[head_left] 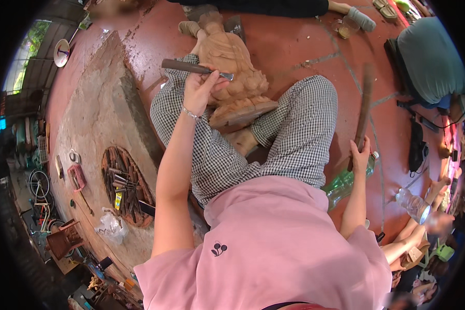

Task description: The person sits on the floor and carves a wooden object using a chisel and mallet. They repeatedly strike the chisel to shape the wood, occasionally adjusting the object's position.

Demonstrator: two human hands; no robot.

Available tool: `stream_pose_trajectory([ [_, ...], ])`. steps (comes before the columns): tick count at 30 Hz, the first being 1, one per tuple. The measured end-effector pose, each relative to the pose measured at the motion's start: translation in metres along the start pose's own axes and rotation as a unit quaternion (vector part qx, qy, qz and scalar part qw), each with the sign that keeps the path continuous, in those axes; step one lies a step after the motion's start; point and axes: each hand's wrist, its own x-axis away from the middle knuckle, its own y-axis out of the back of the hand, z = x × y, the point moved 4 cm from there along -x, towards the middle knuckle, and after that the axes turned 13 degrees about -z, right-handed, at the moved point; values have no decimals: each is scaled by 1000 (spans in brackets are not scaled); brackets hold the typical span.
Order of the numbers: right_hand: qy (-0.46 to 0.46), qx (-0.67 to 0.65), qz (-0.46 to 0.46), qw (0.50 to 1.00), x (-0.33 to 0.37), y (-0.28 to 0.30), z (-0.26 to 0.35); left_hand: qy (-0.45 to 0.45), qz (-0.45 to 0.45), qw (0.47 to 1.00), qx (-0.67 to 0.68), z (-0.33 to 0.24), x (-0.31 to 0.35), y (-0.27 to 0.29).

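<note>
My left hand (199, 92) is closed around a chisel (182, 66) with a dark wooden handle. The handle points left, and its short metal blade shows at the right of my fingers. Beneath the chisel lies a carved wooden figure (226, 54) in draped robes, its base (243, 112) between my crossed legs. The chisel's tip looks to be above the carving; whether it touches cannot be told. Out to the right, my right hand (360, 151) grips a long brown wooden stick (366, 103) by its lower end, held apart from the carving.
To my left a large wooden slab (95, 111) carries an oval holder (145, 219) full of chisels, a plastic bag (111, 227) and a pink cloth-like item (76, 178). A green bottle (341, 187) and a clear bottle (413, 205) are at my right. Other people sit nearby.
</note>
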Motion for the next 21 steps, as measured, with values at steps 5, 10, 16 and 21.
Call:
stream_pose_trajectory([
  [5, 110, -175, 40, 978, 19, -39, 105, -61, 90, 971, -213, 1, -13, -22],
  [10, -10, -234, 112, 966, 13, -55, 127, -144, 167, 920, -323, -1, -22, -47],
  [16, -34, -226, 163, 960, 15, -73, 130, -171, 219, 848, -451, 12, -28, -58],
  [21, 31, -73, 153, 985, 11, -72, 140, -185, 251, 824, -473, 9, -29, -70],
])
